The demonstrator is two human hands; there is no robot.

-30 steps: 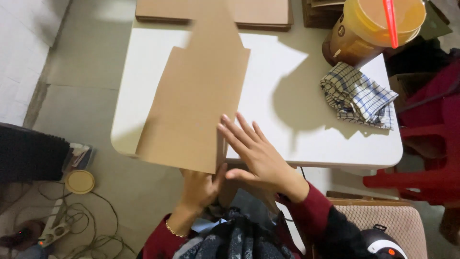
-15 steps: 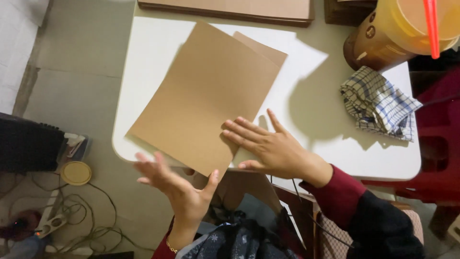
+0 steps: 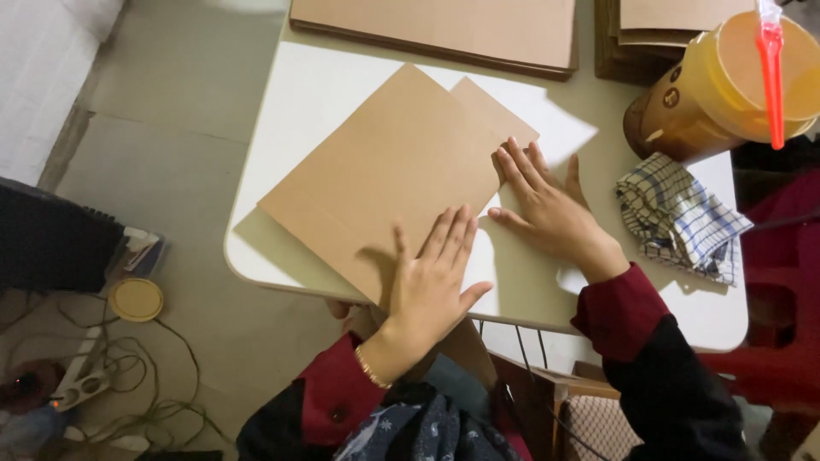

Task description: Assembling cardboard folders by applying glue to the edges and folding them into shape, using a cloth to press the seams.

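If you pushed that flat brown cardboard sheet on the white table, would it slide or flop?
The flat brown cardboard sheet would probably slide easily: it lies flat on the smooth white table. It looks thin, so likely light and a bit bendy if lifted by one corner. The left hand and right hand rest flat at its edge.

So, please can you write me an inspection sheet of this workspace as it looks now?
Surface: white table, rounded corners.
Job's things: brown cardboard sheet lying flat, a flap showing at its far corner.
Clutter: checked cloth; yellow tub with a red stick; cardboard stack at the far edge.
Hands: left hand and right hand both flat, fingers spread, on the sheet's near edge.
Cables: tangled cords on the floor.
Surroundings: round yellow lid on the floor; red chair.
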